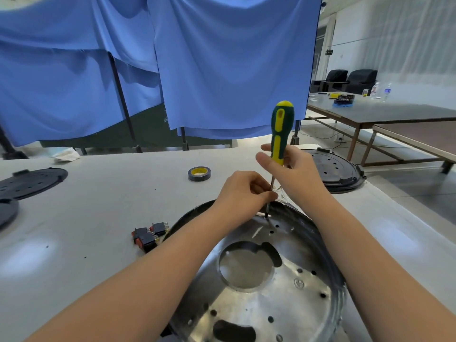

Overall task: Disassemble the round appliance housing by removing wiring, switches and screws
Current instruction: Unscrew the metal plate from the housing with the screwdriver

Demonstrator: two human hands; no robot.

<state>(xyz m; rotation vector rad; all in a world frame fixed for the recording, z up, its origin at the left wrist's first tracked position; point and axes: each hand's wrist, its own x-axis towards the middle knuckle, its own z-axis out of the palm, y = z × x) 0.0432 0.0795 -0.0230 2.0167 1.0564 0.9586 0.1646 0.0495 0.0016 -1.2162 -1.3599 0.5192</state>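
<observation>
Two hands steady one screwdriver (280, 134) on the housing (283, 280).
Right hand (293, 171) fingers wrap its grippy handle; left hand (244, 193) pinches the shaft; rigid, slick metal rim.

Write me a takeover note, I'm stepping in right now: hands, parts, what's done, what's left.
Right hand grips the screwdriver handle. Left hand pinches its shaft low down. The tip sits at a screw on the far inner edge of the round housing.
Done: two switches lie on the table, left of the housing.
Left: this screw; any others cannot be told.
</observation>
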